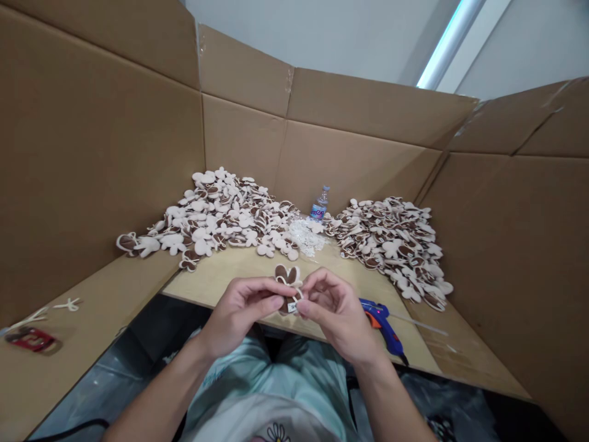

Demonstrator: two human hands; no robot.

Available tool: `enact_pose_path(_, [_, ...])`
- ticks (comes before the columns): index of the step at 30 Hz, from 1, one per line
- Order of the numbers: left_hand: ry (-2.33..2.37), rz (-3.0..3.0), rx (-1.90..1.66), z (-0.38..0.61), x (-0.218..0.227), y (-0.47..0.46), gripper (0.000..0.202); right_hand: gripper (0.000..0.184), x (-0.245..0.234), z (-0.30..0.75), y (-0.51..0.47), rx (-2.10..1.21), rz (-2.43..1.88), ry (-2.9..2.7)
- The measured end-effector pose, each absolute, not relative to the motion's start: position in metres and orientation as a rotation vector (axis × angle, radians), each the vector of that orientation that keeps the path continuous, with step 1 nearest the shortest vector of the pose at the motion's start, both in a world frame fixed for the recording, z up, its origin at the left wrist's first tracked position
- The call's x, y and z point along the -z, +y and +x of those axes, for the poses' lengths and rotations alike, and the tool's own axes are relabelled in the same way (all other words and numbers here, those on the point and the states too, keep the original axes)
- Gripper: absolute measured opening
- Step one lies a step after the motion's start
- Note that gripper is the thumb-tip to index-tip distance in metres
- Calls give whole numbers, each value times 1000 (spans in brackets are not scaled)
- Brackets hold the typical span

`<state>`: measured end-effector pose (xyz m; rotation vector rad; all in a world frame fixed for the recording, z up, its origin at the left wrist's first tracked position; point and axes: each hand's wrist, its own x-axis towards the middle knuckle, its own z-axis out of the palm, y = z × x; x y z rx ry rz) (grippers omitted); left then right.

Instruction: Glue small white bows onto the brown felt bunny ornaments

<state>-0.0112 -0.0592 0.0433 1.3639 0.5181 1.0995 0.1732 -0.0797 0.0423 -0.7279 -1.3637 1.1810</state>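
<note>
While both hands' fingers (262, 293) pinch a fabric cutout (288, 276), the table edge (184, 298) runs just beneath.

The piece (288, 274) held in the fingers (271, 287) is cream with brown patches. The heaped cutouts (221, 215) beyond the fingers share those colours. To their right, the glue gun (391, 325) is blue and orange. Beyond them, the surface (257, 276) is pale wood.

Room for the hands (242, 313) over the plywood table (221, 276), hot glue gun (380, 322) just right, cardboard walls (92, 153) beyond.
</note>
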Motion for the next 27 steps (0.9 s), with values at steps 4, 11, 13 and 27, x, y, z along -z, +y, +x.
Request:
enact_pose_path(4, [516, 1366, -1099, -11, -42, -56, 14, 25, -41, 177, -78, -1231, -708, -1341])
enact_pose_path(11, [622, 1332, -1061, -8, -43, -52, 10, 16, -38, 188, -78, -1248, -768, -1388])
enact_pose_path(13, [639, 1302, -1058, -6, -44, -52, 12, 14, -36, 190, -79, -1203, -817, -1383])
enact_pose_path(27, [839, 1240, -1245, -7, -23, -24, 21, 20, 5, 220, -85, -727, -1067, -1178])
